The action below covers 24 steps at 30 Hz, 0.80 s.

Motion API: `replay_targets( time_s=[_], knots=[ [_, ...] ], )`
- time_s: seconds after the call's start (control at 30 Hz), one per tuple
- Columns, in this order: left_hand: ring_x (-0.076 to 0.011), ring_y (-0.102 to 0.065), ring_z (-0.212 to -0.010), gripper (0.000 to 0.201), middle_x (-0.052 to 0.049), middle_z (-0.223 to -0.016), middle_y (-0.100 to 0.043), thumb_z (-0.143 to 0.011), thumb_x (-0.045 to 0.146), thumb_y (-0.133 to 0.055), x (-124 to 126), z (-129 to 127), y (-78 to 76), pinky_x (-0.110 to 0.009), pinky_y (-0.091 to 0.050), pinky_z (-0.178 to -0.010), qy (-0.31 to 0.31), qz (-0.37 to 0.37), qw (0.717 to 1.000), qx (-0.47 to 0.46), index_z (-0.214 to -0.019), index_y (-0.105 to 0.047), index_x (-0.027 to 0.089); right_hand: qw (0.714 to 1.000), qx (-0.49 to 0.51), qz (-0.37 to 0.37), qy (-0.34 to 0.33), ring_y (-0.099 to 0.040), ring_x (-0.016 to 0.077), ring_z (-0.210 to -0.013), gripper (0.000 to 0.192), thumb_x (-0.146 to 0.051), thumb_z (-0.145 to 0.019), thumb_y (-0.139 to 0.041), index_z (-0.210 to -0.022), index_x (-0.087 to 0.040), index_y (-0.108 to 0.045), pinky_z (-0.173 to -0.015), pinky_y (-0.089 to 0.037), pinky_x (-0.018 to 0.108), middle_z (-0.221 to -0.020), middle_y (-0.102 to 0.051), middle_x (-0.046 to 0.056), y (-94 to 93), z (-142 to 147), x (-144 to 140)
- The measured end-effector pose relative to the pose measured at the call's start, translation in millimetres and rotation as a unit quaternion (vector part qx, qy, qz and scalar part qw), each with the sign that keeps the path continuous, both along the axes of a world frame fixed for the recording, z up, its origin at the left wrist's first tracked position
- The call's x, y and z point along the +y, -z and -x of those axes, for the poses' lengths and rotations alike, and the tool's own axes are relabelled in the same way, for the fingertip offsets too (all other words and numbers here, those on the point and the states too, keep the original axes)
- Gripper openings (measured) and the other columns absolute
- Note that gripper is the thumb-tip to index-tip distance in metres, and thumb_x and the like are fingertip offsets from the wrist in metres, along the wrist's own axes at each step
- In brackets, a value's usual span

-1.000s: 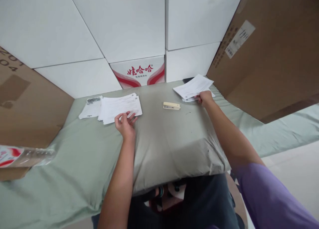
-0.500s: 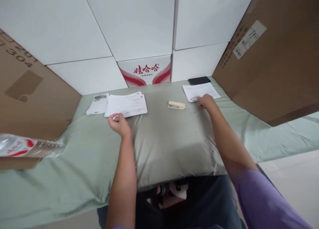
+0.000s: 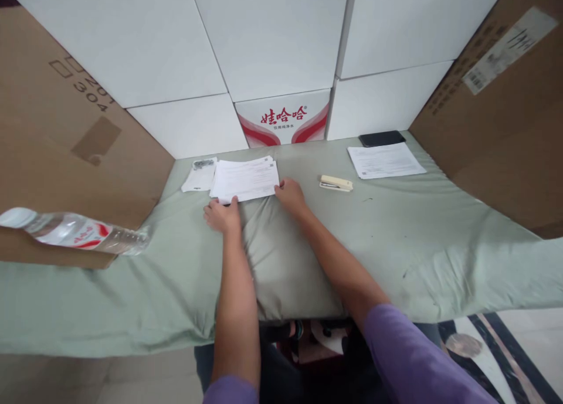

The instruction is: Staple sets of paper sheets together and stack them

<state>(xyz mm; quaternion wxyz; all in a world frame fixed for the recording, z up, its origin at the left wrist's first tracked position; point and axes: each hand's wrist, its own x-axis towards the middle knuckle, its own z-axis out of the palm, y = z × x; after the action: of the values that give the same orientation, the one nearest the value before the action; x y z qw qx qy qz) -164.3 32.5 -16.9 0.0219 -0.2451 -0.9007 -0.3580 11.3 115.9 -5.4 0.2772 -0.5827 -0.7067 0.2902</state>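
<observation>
At the far left, a clear plastic water bottle (image 3: 74, 233) with a red label lies on its side at the edge of the green sheet (image 3: 132, 292), against a brown cardboard box (image 3: 65, 140). Further right, a small white slip (image 3: 199, 177) lies flat, touching the left edge of a stack of printed papers (image 3: 245, 179).

Your left hand (image 3: 223, 215) rests at the near left corner of that stack, fingers curled down and pressed together onto the paper's edge; whether any sheet is pinched cannot be told. Your right hand (image 3: 289, 194) sits at the stack's near right corner, fingertips touching the paper's edge, fingers close together. The stack lies just beyond both hands, between them, flat on a grey-green pillow (image 3: 281, 257).

Right of your right hand, a cream stapler (image 3: 336, 183) lies apart from it. Further right, a second set of papers (image 3: 385, 160) lies flat, with a dark phone (image 3: 381, 138) just behind it. White boxes (image 3: 272, 40) stand along the back, one with red lettering (image 3: 284, 118).
</observation>
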Motion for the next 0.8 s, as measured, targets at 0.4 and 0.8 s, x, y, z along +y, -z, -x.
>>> replay_targets(
  time_s=[0.4, 0.8],
  knots=[
    [-0.0362, -0.053, -0.12, 0.035, -0.017, -0.123, -0.059, -0.08, 0.041, -0.073, -0.1, -0.2, -5.9, -0.053, -0.04, -0.103, -0.003, -0.017, 1.0, -0.018, -0.102, -0.058, 0.02, 0.997, 0.01, -0.079, 0.005, -0.058, 0.0203, -0.083, 0.014, -0.023, -0.095, -0.046, -0.093, -0.02, -0.059, -0.076, -0.041, 0.031, -0.095, -0.067, 0.009, -1.3, -6.2, -1.2],
    [-0.0235, -0.059, -0.104, 0.021, -0.01, -0.105, -0.065, -0.09, 0.038, -0.059, 5.8, 8.4, -0.9, -0.04, -0.042, -0.103, 0.064, -0.138, 0.988, -0.031, -0.095, -0.063, 0.018, 0.975, 0.159, -0.154, 0.008, -0.059, 0.0151, -0.069, 0.011, -0.028, -0.093, -0.044, -0.09, -0.023, -0.052, -0.074, -0.044, 0.028, -0.093, -0.068, 0.003, -6.6, -29.0, 17.0]
  ],
)
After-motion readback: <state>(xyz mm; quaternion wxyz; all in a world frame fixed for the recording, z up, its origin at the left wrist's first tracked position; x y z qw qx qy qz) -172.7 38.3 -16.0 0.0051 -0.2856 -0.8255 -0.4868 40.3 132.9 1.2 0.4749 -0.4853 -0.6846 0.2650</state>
